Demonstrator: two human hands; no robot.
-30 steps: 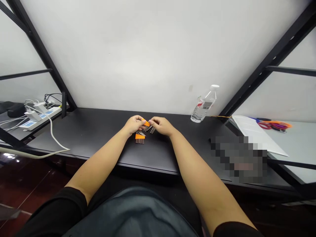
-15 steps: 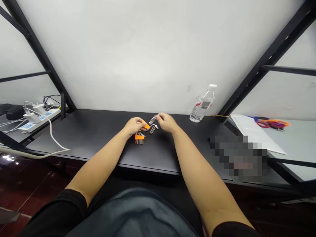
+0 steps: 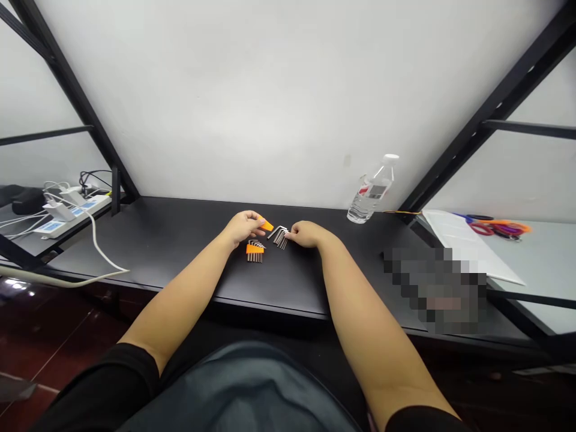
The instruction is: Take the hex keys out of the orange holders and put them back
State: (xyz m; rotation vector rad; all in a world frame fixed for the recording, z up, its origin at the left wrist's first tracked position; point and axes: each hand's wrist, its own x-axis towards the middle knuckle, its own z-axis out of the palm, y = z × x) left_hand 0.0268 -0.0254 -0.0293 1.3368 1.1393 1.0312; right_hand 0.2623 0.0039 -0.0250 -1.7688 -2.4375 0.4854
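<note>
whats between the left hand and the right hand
In the head view, an orange holder, pinched by the left hand, then loose L-shaped metal keys, which reach the fingertips of the right hand.

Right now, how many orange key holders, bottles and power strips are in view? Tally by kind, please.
Orange key holders: 2 (one in the left hand)
Bottles: 1
Power strips: 1
Total: 4

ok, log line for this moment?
left hand: holding orange holder; right hand: at loose hex keys; second holder: loaded, on black table
</note>
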